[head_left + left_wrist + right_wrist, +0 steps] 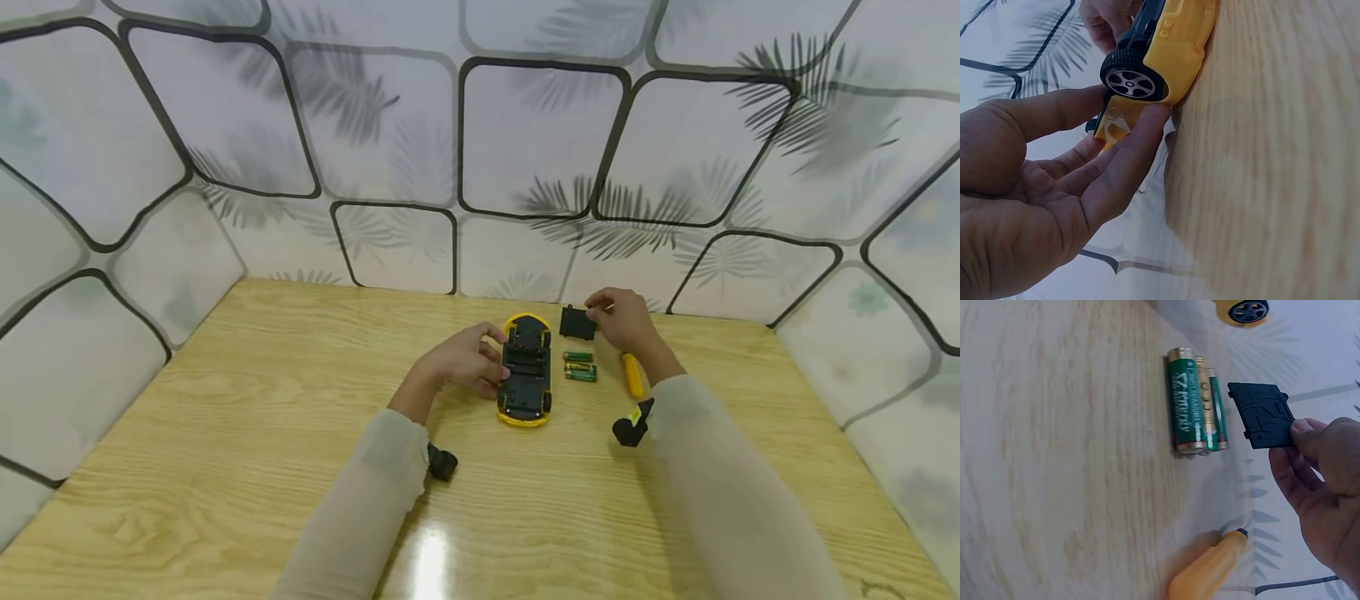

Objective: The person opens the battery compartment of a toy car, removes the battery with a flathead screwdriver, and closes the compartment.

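A yellow toy car (525,375) lies upside down on the table, its black underside and open battery compartment facing up. My left hand (468,362) holds its left side, the fingers curled against the body; in the left wrist view the fingertips touch the yellow side beside a black wheel (1132,82). My right hand (622,321) pinches a black battery cover (1263,415) by one corner, between thumb and fingers. Several green and gold batteries (580,367) lie side by side between the car and the right forearm.
A yellow-handled tool (633,377), perhaps a screwdriver, lies beside the right wrist, its far end hidden. The wooden table (247,400) meets patterned walls (405,242) at the back and sides.
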Demonstrator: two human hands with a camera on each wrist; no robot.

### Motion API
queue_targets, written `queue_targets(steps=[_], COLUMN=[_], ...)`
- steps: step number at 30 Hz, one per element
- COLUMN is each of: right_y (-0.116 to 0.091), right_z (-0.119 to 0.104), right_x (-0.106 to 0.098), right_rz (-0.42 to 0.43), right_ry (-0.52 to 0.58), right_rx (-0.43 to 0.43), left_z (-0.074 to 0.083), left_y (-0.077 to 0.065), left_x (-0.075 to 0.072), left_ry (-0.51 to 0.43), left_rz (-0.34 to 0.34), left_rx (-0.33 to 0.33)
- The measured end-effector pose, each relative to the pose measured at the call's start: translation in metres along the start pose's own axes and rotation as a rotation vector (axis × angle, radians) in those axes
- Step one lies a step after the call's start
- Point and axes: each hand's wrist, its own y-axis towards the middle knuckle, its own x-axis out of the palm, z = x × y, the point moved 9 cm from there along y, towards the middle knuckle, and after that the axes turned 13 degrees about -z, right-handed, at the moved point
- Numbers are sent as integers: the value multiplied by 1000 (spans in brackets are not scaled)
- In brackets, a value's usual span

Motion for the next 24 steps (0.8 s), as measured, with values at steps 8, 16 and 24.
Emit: queue_targets(steps=[8,16,24], right_y=[-11,-19,-31], right_z=[-9,-31,-54], right_x=[-17,-21,-17], right_rz=[9,28,33], right_ry=[83,48,47], right_rx=[-70,-117,-186], left_z=[-1,-2,-3], left_y=[1,2,4], left_x=[0,-1,-2], left_ry=[-18,-19,-14], left_rz=[-2,0,5], left_rx=[-1,2,-9])
